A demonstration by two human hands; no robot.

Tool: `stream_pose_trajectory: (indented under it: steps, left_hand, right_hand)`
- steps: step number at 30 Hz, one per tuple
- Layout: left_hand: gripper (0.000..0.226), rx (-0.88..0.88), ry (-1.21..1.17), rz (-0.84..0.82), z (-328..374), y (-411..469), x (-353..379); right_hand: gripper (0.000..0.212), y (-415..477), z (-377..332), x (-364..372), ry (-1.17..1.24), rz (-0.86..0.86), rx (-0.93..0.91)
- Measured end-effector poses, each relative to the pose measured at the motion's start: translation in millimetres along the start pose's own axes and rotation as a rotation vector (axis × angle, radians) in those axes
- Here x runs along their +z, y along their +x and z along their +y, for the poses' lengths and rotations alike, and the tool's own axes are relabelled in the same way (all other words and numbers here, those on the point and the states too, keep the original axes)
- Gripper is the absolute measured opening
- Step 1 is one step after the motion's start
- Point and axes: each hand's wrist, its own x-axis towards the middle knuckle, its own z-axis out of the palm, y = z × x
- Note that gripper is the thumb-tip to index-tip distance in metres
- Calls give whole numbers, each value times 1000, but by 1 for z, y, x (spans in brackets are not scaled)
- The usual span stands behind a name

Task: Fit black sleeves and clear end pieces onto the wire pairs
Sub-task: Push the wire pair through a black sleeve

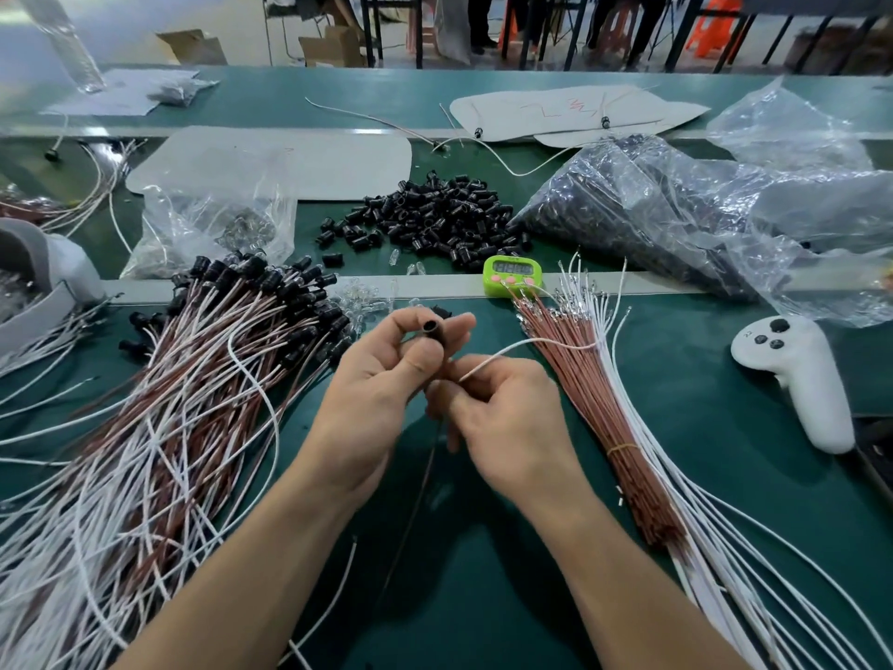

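Note:
My left hand (381, 384) pinches a black sleeve (432, 331) between thumb and fingers, its open end facing up. Just right of it, my right hand (502, 413) grips a white wire (512, 349) that arcs up to the right, and a brown wire (420, 495) hangs down below the hands. A heap of loose black sleeves (435, 220) lies behind. Small clear end pieces (367, 297) are scattered beyond my left hand. Finished wire pairs with black sleeves (193, 379) are piled at the left. A bundle of bare brown and white wires (604, 394) lies at the right.
A green timer (512, 274) sits behind the hands. A white game-style controller (797, 379) lies at the right. Clear plastic bags (676, 205) of black parts fill the back right, another bag (217, 220) the back left. Grey sheets lie farther back.

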Motion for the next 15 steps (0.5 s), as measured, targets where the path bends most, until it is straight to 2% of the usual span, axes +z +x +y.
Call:
stream_pose_trajectory:
  steps: [4, 7, 13, 15]
  left_hand:
    - [11, 26, 100, -27, -3, -2, 2]
    - [10, 46, 71, -23, -3, -3, 4]
    - [15, 86, 78, 4, 1, -4, 2]
    - [27, 83, 105, 13, 2, -4, 1]
  right_hand:
    - [13, 3, -1, 1, 223, -12, 39]
    - [13, 3, -3, 2, 350, -16, 67]
    - [20, 3, -2, 5, 424, -36, 52]
    - [24, 3, -2, 5, 426, -40, 39]
